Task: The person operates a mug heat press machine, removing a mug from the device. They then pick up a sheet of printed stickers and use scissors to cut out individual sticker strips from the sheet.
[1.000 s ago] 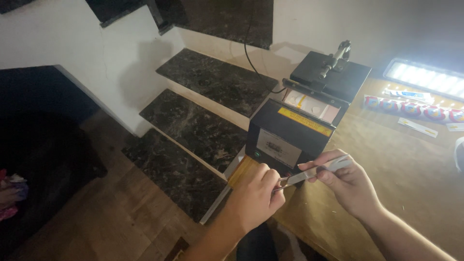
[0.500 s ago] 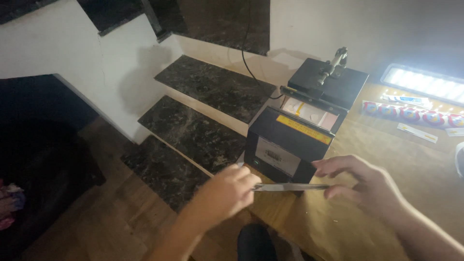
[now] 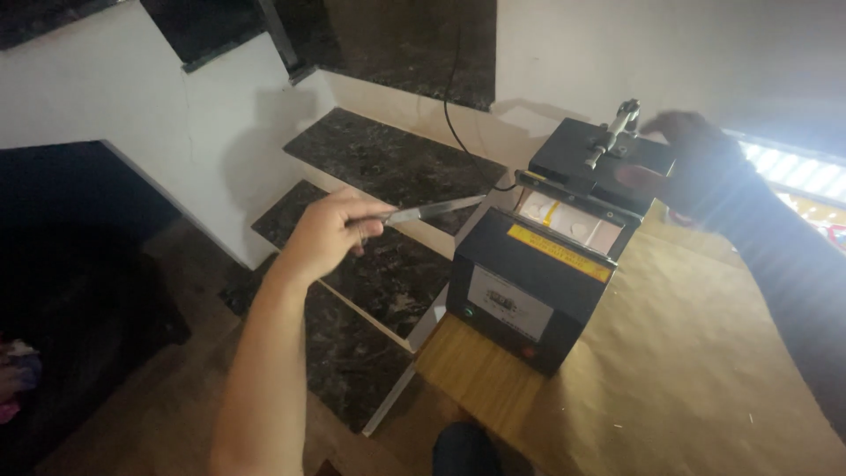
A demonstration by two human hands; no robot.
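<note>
My left hand (image 3: pixel 328 231) is raised over the dark stone steps and pinches one end of a thin silver strip (image 3: pixel 436 210), whose tip points right toward the black box-shaped machine (image 3: pixel 539 286). The machine stands on the near left corner of a wooden table (image 3: pixel 687 388) and has a yellow stripe and a small front panel. My right hand (image 3: pixel 696 163), dark against the light, reaches to the machine's top, next to the metal lever (image 3: pixel 612 132). It seems to hold nothing.
Dark speckled stone steps (image 3: pixel 388 163) climb along a white wall left of the table. A black cable (image 3: pixel 454 106) runs from the machine up the wall. A bright lamp bar (image 3: pixel 793 172) glows at the far right of the table. Wooden floor (image 3: pixel 150 397) lies below.
My right hand let go of the silver strip and moved up to the machine's top. My left hand now carries the strip alone, further left over the steps.
</note>
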